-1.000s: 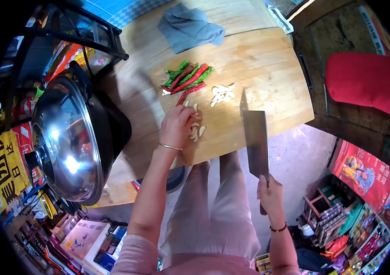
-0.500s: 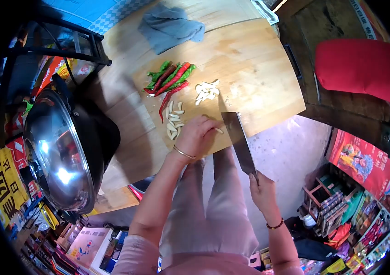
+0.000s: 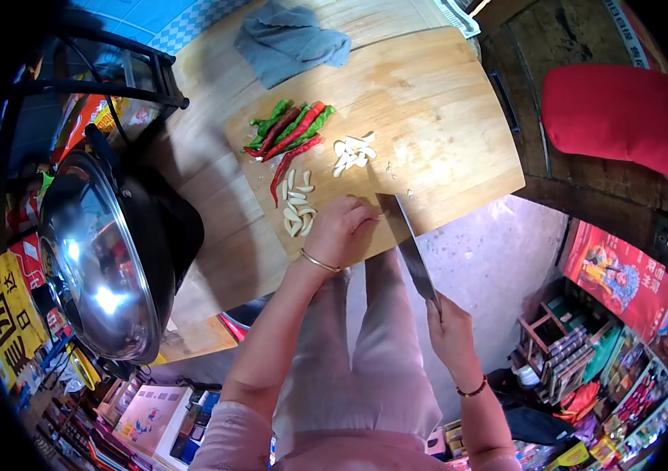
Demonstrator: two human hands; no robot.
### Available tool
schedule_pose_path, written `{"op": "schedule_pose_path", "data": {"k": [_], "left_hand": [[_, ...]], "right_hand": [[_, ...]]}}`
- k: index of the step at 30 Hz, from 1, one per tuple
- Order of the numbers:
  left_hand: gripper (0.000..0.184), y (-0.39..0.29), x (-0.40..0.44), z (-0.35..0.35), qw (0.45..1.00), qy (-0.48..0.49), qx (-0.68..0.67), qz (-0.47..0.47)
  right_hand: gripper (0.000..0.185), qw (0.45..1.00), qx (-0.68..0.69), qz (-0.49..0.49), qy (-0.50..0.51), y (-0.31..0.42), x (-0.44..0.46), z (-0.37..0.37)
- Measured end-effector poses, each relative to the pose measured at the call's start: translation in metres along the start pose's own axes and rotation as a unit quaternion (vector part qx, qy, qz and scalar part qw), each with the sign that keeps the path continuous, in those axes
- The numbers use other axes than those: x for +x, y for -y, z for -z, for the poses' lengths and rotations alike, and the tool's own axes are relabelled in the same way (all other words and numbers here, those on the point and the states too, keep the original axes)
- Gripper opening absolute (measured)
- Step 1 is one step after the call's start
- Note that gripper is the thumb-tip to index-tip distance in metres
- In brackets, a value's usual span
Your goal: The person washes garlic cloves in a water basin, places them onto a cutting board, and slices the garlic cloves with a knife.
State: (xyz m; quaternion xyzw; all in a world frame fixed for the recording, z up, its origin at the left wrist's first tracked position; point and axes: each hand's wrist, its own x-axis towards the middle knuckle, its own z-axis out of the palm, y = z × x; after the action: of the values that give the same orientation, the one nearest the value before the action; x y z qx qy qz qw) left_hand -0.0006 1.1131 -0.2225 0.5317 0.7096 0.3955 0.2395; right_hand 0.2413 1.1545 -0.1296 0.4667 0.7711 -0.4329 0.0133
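Note:
My left hand (image 3: pixel 339 229) is closed in a pinch near the front edge of the wooden board (image 3: pixel 444 102), with a garlic clove mostly hidden under its fingertips. Gripped by its handle in my right hand (image 3: pixel 452 330) is a cleaver (image 3: pixel 411 247), its blade tip on the board right beside my left fingertips. Whole garlic cloves (image 3: pixel 296 206) lie to the left of my left hand. Cut garlic pieces (image 3: pixel 353 152) form a small pile further back. Red and green chilies (image 3: pixel 290 132) lie at the board's left, one red chili (image 3: pixel 287 165) apart from the bunch.
A grey-blue cloth (image 3: pixel 290 43) lies at the back of the table. On the left stands a black wok with a shiny lid (image 3: pixel 102 259), near a black metal rack (image 3: pixel 114 90). A red cushion (image 3: pixel 620 122) is at the right, with crowded shelves below.
My left hand has moved right from the whole cloves to beside the blade with a clove. The cleaver has come left, towards my left fingers. The view has shifted slightly.

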Motion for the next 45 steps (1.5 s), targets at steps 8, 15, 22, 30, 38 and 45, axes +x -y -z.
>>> {"op": "schedule_pose_path", "data": {"k": [8, 15, 22, 30, 38, 45], "left_hand": [[0.008, 0.002, -0.002, -0.002, 1.0, 0.0, -0.009, 0.003], [0.008, 0.002, 0.0, -0.001, 1.0, 0.013, -0.015, 0.011], [0.008, -0.005, 0.006, 0.006, 0.997, 0.034, -0.026, 0.065], [0.009, 0.012, 0.021, 0.005, 1.0, 0.003, 0.019, -0.005], [0.02, 0.006, 0.002, -0.009, 0.993, -0.06, 0.054, -0.087], [0.024, 0.005, 0.004, -0.012, 0.991, -0.06, 0.081, -0.092]], "right_hand": [[0.022, 1.0, -0.026, 0.007, 0.003, -0.002, -0.002, -0.004], [0.021, 0.998, -0.055, 0.03, -0.023, 0.006, -0.001, -0.007], [0.016, 0.999, -0.018, -0.027, 0.001, 0.001, 0.007, -0.008], [0.022, 0.998, -0.015, -0.045, 0.05, -0.001, 0.012, 0.003], [0.013, 0.998, 0.031, -0.037, 0.027, 0.002, 0.013, 0.003], [0.021, 1.0, 0.015, 0.002, 0.014, -0.006, 0.02, 0.015]]}}
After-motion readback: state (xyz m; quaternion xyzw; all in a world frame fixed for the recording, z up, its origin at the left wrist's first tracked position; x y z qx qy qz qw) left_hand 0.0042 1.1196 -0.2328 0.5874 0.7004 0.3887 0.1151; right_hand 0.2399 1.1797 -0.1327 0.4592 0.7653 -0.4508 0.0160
